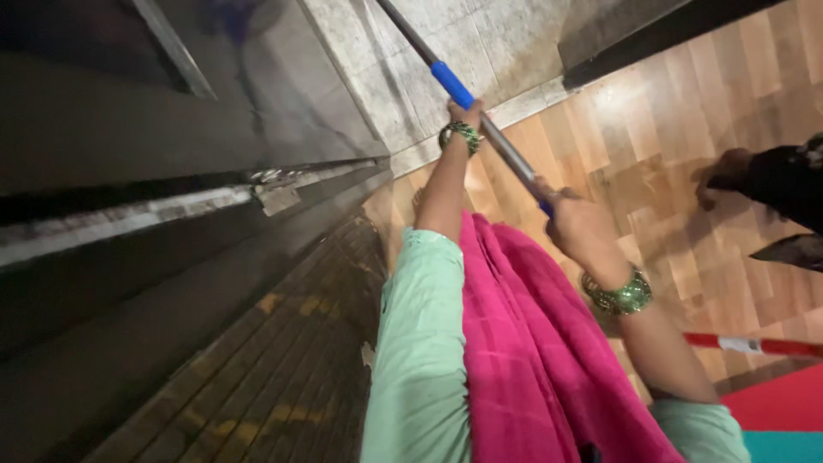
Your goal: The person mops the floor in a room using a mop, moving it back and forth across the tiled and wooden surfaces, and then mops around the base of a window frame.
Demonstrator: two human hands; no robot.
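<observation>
We hold a long metal pole [501, 146] in both hands, and its long axis runs on a diagonal from the top of the view, above the pale stone floor [403, 60], down toward our body. Our left hand [465, 113] is the farther one, with its fingers wrapped tight around the shaft just below the blue grip sleeve [452, 85], a green bangle [460, 135] on that wrist. Our right hand [576, 225] is the nearer one, closed in a fist around the lower stretch of the pole, another green bangle [619, 294] on its wrist. So the pole passes through both fists, its far end pointing away and out of view past the top edge; what sits on that end we cannot tell. A pink cloth [540, 343] hangs between our light green sleeves [420, 343]. Wood-patterned flooring [669, 129] lies to the right, where another person's dark-sleeved hand [724, 176] shows near the right edge, well apart from ours. A dark door [129, 103] fills the left.
</observation>
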